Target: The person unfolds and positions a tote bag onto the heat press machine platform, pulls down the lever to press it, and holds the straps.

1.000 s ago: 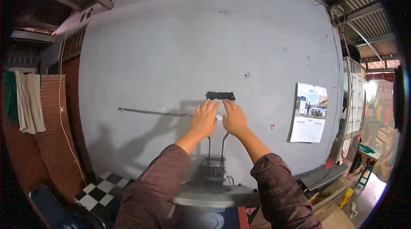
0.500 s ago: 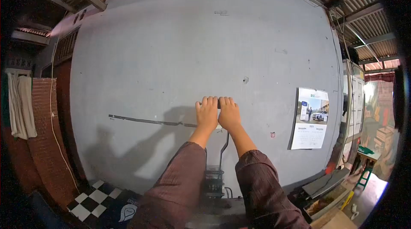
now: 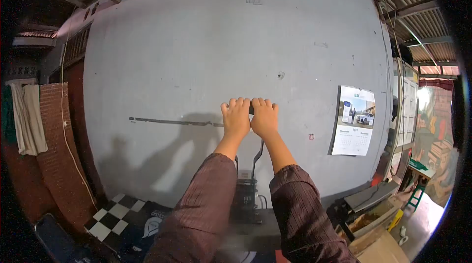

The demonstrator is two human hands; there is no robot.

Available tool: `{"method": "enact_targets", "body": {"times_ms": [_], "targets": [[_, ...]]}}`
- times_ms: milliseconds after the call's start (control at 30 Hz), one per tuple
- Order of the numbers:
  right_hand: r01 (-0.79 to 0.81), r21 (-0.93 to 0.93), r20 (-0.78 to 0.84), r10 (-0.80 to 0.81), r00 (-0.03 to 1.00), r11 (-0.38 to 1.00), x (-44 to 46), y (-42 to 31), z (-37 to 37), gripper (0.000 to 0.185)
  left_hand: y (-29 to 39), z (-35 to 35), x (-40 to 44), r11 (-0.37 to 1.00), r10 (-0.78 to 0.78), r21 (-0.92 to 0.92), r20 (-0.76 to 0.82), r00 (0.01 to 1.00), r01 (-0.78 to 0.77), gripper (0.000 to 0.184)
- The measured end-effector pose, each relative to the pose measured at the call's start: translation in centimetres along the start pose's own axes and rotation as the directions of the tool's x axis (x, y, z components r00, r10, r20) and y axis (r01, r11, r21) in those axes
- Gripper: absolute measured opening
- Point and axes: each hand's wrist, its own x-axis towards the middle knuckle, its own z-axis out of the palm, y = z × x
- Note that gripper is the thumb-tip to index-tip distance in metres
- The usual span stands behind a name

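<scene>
Both fists are raised side by side in front of the grey wall, arms stretched forward. My left hand (image 3: 237,119) is wrapped around a dark handle (image 3: 251,109); only a short piece shows between the fists. My right hand (image 3: 264,118) closes on the same handle, thumb side next to the left. A bent dark metal rod (image 3: 258,153) runs down from beneath the hands. It leads to a dark machine (image 3: 247,195) standing low between my forearms, its details partly hidden by the sleeves and blurred.
A wall calendar (image 3: 353,121) hangs to the right. At lower left lies a black-and-white checked surface (image 3: 112,217) beside a dark cloth (image 3: 147,231). A phone-like dark object (image 3: 49,231) is at the left edge. Wooden boxes (image 3: 373,218) stand at lower right.
The view has tipped downward, so the wall and calendar sit higher and more of the low surfaces shows. Both hands keep their hold and appear slightly higher in view.
</scene>
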Motion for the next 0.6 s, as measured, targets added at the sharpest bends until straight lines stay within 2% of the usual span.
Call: {"method": "enact_targets", "body": {"times_ms": [167,233,333,433,600], "targets": [[-0.032,-0.002,0.079,0.032,0.996,0.999,-2.1,-2.0,-4.0,0.037,1.2,-3.6,-2.2,1.000,-0.011,-0.028,0.011,1.000,0.011,0.032],[-0.050,0.008,0.115,0.049,0.992,0.999,-3.3,-2.9,-5.9,0.037,1.9,-5.2,-3.6,0.997,-0.004,-0.084,-0.033,0.999,0.001,0.033],[-0.078,0.021,0.165,0.074,0.984,0.997,-5.2,-4.4,-8.4,0.039,2.6,-7.6,-5.6,1.000,-0.007,-0.030,0.015,1.000,0.008,0.035],[-0.120,0.066,0.209,0.104,0.972,0.991,-7.6,-5.8,-10.8,0.041,3.6,-10.5,-8.0,0.998,-0.002,-0.058,0.021,1.000,0.004,0.036],[-0.143,0.086,0.197,0.124,0.973,0.986,-11.7,-8.1,-14.1,0.040,4.8,-14.3,-12.0,0.998,-0.023,-0.057,0.104,0.994,0.029,0.038]]}}
